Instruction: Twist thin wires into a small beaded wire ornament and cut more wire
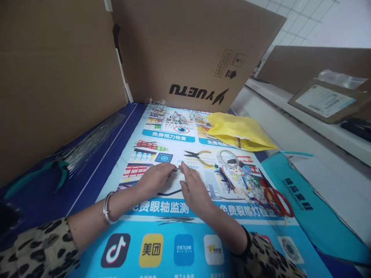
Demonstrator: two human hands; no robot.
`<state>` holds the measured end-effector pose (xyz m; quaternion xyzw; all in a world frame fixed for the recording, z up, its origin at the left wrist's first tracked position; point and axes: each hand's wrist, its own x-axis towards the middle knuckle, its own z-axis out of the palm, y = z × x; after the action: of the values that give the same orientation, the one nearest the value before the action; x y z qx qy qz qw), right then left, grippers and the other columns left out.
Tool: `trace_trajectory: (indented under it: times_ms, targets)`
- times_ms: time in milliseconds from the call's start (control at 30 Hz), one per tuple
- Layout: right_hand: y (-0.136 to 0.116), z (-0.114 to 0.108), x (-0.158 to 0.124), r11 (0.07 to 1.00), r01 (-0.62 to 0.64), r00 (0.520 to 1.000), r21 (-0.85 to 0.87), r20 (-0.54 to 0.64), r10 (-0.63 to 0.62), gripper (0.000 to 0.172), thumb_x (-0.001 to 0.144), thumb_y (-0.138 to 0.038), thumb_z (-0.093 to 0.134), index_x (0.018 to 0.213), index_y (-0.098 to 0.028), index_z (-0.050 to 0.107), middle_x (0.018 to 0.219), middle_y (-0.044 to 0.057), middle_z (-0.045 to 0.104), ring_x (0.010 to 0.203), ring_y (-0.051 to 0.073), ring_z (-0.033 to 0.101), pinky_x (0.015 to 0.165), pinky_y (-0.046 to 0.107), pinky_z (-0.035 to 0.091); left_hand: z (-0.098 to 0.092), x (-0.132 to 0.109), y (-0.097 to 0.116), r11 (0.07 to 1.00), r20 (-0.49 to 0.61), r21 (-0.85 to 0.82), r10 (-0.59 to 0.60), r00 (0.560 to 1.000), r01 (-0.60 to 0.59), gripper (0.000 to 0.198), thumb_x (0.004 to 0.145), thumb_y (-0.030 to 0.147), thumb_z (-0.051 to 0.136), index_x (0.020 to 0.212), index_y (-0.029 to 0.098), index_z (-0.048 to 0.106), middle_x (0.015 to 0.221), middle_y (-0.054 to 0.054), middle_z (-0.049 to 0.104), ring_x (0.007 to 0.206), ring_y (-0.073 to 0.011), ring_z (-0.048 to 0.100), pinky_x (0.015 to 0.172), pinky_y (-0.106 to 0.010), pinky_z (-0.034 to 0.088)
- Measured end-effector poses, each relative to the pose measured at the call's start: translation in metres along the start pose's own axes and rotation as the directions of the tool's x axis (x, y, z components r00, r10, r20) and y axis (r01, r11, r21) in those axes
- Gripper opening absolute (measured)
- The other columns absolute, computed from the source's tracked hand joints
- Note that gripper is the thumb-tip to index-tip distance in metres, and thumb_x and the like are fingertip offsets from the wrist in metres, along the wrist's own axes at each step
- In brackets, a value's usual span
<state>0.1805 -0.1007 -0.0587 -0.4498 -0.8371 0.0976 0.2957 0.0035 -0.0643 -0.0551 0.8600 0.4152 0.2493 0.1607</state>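
Observation:
My left hand (156,178) is closed in a pinch on one end of a short, thin grey piece (178,168), perhaps wire; its kind is too small to make out. At the piece's other end, the fingertips of my right hand (195,189) pinch it, with the fingers fairly straight and held together. Just beyond my hands lie pliers with yellow handles (198,155). Several short dark strands (175,220) rest on the printed poster sheet (174,193) nearer to me, below both hands.
Teal-handled pliers (59,170) and a bundle of thin wires (92,139) lie left. On the right are coloured wires (224,179), a tape roll (228,159), orange-handled scissors (279,201), a yellow bag (240,129) and a teal packet (307,208). Tall cardboard (185,50) stands behind.

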Motion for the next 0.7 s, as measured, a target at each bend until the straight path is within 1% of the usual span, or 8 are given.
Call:
trace_trajectory:
  times_ms: [67,100,200,267,400,533,633,700]
  targets:
    - [0.001,-0.001,-0.001,1.000,-0.013,0.999,0.027,-0.031,0.013,0.054,0.089,-0.017,0.038,0.141,-0.017,0.022,0.123,0.014,0.053,0.112,0.025,0.049,0.093,0.045,0.045,0.001,-0.001,0.001,0.994,-0.015,0.109,0.026,1.000,-0.024,0.019,0.082,0.009,0.040,0.088,0.016,0.057,0.077,-0.005,0.062,0.070,-0.0160,0.055,0.060,-0.027,0.042]
    - [0.002,-0.002,-0.002,0.999,-0.017,0.999,0.035,-0.050,0.019,0.050,0.090,-0.020,0.040,0.138,-0.017,0.028,0.119,0.014,0.056,0.109,0.024,0.051,0.090,0.044,0.047,0.001,-0.002,0.002,0.985,-0.017,0.168,0.046,0.999,-0.043,0.017,0.082,0.010,0.042,0.088,0.016,0.057,0.077,-0.005,0.062,0.070,-0.0164,0.055,0.060,-0.027,0.042]
    - [0.005,-0.003,-0.003,1.000,0.005,0.996,0.030,-0.095,-0.002,0.033,0.091,-0.025,0.043,0.122,-0.017,0.049,0.105,0.011,0.063,0.099,0.022,0.057,0.085,0.038,0.050,-0.001,-0.005,0.005,0.941,0.020,0.304,0.151,0.988,-0.150,0.011,0.084,0.015,0.048,0.091,0.016,0.057,0.079,-0.004,0.061,0.075,-0.0180,0.055,0.065,-0.030,0.041]
    - [0.007,-0.003,-0.003,0.999,0.031,0.994,0.014,-0.105,-0.030,0.026,0.092,-0.027,0.043,0.112,-0.017,0.056,0.099,0.009,0.065,0.094,0.021,0.059,0.084,0.035,0.050,-0.003,-0.007,0.006,0.910,0.053,0.349,0.218,0.974,-0.223,0.011,0.085,0.016,0.048,0.092,0.016,0.056,0.079,-0.004,0.061,0.077,-0.0182,0.054,0.067,-0.031,0.041]
    - [0.006,-0.003,-0.003,0.999,0.015,0.997,-0.044,-0.076,-0.019,0.028,0.093,-0.028,0.040,0.104,-0.014,0.061,0.092,0.010,0.066,0.088,0.021,0.060,0.080,0.034,0.050,-0.005,-0.010,0.006,0.878,0.087,0.387,0.270,0.959,-0.283,0.012,0.087,0.017,0.046,0.096,0.016,0.055,0.079,-0.003,0.060,0.076,-0.0178,0.053,0.066,-0.032,0.039]
    - [0.005,-0.004,-0.002,0.995,-0.002,1.000,-0.105,0.003,0.003,0.027,0.092,-0.025,0.038,0.093,-0.015,0.063,0.083,0.010,0.066,0.080,0.021,0.060,0.072,0.032,0.050,-0.002,-0.011,0.003,0.847,0.104,0.422,0.310,0.945,-0.324,0.015,0.086,0.017,0.048,0.100,0.016,0.054,0.082,-0.003,0.061,0.078,-0.0176,0.053,0.068,-0.032,0.040]
    - [0.007,-0.005,-0.002,0.995,-0.007,0.999,-0.102,0.048,0.012,0.026,0.092,-0.023,0.038,0.085,-0.017,0.062,0.081,0.008,0.066,0.078,0.020,0.061,0.071,0.030,0.048,0.000,-0.011,0.003,0.823,0.093,0.454,0.339,0.936,-0.343,0.018,0.086,0.016,0.047,0.103,0.015,0.054,0.083,-0.004,0.061,0.078,-0.0171,0.054,0.068,-0.030,0.040]
    - [0.010,-0.004,-0.002,0.996,-0.011,0.999,-0.084,0.047,0.015,0.025,0.092,-0.023,0.038,0.082,-0.017,0.061,0.081,0.007,0.066,0.078,0.020,0.061,0.070,0.030,0.047,0.000,-0.012,0.006,0.803,0.084,0.488,0.347,0.934,-0.342,0.020,0.087,0.015,0.045,0.105,0.014,0.053,0.081,-0.004,0.061,0.077,-0.0168,0.054,0.067,-0.030,0.040]
